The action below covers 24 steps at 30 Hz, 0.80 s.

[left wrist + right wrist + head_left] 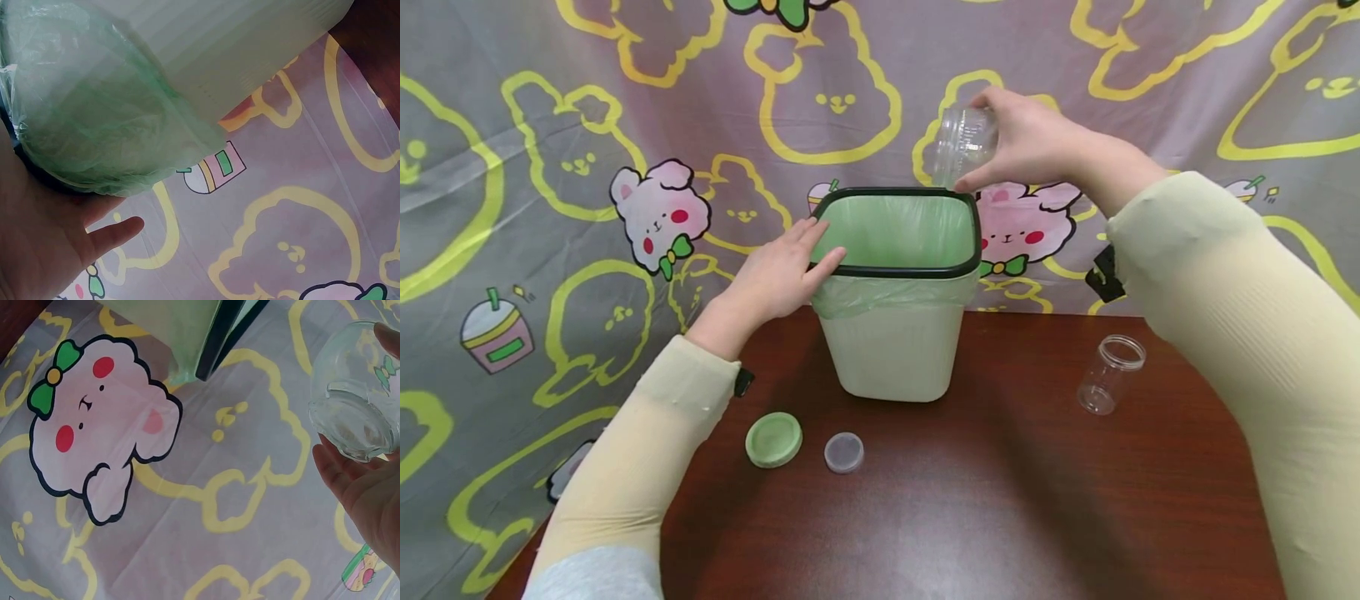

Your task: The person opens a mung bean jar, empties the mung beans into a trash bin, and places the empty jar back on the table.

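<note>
A pale bin (895,354) with a black rim (898,272) and a green plastic liner (891,293) stands on the table. My left hand (767,279) lies at the rim's left side, its fingers extended and the thumb apart; in the left wrist view, the thumb stretches out beside the liner (106,119). Above the bin's back right corner, my right hand (1037,142) grips a clear jar (966,137) tipped on its side, mouth toward the left. The right wrist view shows fingers and thumb around the jar (353,381), which looks see-through.
A second clear jar (1108,377) stands open on the table at right. In front of the bin lie a green lid (773,439) and a small translucent lid (844,452). A patterned curtain (647,142) hangs behind and at left of the dark table (955,492).
</note>
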Available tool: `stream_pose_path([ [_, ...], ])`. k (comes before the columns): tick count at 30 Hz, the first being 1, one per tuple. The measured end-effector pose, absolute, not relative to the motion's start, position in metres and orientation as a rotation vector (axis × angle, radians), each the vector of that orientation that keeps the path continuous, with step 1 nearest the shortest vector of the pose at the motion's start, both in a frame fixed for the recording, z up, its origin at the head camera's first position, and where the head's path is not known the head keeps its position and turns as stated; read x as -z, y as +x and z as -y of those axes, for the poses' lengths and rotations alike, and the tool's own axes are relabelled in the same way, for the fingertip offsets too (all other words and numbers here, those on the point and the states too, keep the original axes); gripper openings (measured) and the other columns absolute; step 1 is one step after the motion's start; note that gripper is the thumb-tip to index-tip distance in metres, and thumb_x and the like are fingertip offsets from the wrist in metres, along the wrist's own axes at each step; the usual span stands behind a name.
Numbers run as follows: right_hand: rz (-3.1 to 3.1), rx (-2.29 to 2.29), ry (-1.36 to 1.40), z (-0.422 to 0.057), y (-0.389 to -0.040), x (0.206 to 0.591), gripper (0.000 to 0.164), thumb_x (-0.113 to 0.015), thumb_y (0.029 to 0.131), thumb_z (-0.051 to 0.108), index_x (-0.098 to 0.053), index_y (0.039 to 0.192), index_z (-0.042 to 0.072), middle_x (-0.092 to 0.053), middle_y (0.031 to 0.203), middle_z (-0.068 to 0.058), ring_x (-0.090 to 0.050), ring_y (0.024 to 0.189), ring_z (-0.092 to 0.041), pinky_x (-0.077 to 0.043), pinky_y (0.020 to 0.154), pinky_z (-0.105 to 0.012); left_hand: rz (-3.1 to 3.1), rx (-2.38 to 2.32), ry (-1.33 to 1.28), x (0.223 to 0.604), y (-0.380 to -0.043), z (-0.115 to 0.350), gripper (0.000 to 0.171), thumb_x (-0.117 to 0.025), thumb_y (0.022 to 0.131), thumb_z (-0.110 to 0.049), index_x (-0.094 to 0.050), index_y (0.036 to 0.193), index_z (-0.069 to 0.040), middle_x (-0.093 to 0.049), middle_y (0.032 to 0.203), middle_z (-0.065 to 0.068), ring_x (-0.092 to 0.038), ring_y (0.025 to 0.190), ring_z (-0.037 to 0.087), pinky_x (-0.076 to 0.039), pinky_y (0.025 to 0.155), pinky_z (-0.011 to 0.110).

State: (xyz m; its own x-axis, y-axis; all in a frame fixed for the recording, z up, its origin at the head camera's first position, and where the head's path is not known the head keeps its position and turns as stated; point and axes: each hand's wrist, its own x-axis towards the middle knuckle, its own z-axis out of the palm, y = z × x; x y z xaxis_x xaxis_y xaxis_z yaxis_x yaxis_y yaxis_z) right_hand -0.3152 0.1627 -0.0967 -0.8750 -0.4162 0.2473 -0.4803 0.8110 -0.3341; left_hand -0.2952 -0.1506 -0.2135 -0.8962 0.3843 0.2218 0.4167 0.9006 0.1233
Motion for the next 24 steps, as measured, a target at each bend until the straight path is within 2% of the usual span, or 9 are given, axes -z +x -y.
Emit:
stream_pose_path([
  [5,2.836,-0.626,0.670,-0.165,-0.315,0.099,0.103,-0.079,0.077,0.039,-0.018,0.151,0.000,-0.042,0.139,-0.023,-0.045,0.115,-0.033,-0.035,0.098,-0.046,2.877,0.237,-0.616,0.212,-0.294,0.150,0.076,-0.028,0.101,-0.059,-0.025,0.154,-0.004,-0.022,0.158,0.017,-0.017,0.145,0.030,-0.024,0.111,0.051],
  [11,2.834,-0.644,0.627,-0.166,-0.316,0.100,0.099,-0.075,0.079,0.048,-0.023,0.149,0.000,-0.044,0.133,-0.022,-0.047,0.112,-0.034,-0.038,0.095,-0.046,2.886,0.244,-0.609,0.211,-0.293,0.151,0.076,-0.028,0.101,-0.059,-0.025,0.154,-0.005,-0.021,0.158,0.017,-0.017,0.145,0.029,-0.024,0.111,0.051],
  [16,2.832,-0.719,0.600,-0.167,-0.316,0.099,0.098,-0.071,0.082,0.049,-0.022,0.151,0.000,-0.043,0.136,-0.022,-0.045,0.116,-0.034,-0.036,0.096,-0.047,2.884,0.245,-0.613,0.210,-0.292,0.153,0.076,-0.027,0.101,-0.059,-0.025,0.154,-0.005,-0.021,0.158,0.017,-0.017,0.145,0.029,-0.024,0.111,0.051],
  [24,2.784,-0.987,0.533,-0.175,-0.316,0.106,0.083,-0.073,0.082,0.046,-0.034,0.141,0.002,-0.051,0.119,-0.010,-0.050,0.100,-0.021,-0.038,0.083,-0.029,2.887,0.240,-0.613,0.211,-0.292,0.150,0.076,-0.027,0.101,-0.059,-0.025,0.154,-0.005,-0.021,0.158,0.016,-0.017,0.145,0.029,-0.024,0.111,0.051],
])
